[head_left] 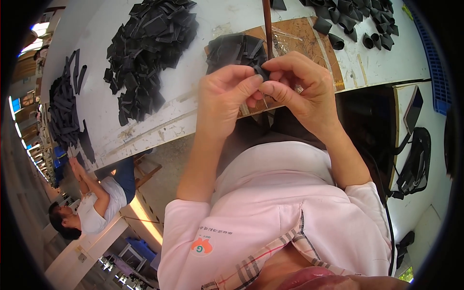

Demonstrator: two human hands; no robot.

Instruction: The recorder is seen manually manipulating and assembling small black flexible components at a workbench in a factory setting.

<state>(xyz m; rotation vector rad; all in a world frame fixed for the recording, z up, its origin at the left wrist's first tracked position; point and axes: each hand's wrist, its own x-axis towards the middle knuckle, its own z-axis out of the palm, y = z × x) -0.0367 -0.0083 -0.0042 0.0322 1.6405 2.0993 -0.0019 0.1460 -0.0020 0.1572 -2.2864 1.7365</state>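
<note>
Pinched between the fingertips of both hands is a small black fabric piece (261, 73), held just above the table's near edge. My left hand (227, 92) grips its left side with thumb and forefinger. On its other side, my right hand (300, 84) pinches it the same way. Right behind my hands lies a small stack of flat black fabric pieces (232, 50), partly covered by my left fingers. A thin brown upright rod (268, 29) rises behind the held piece. The piece's exact shape is mostly hidden by my fingers.
Flat black pieces form a big heap (150, 43) on the white table (193, 63). Rolled black pieces (345, 19) lie at the far right, past a worn brown board (333, 65). Black strips (65, 106) lie far left, near another seated person (101, 198). A blue crate (437, 87) stands right.
</note>
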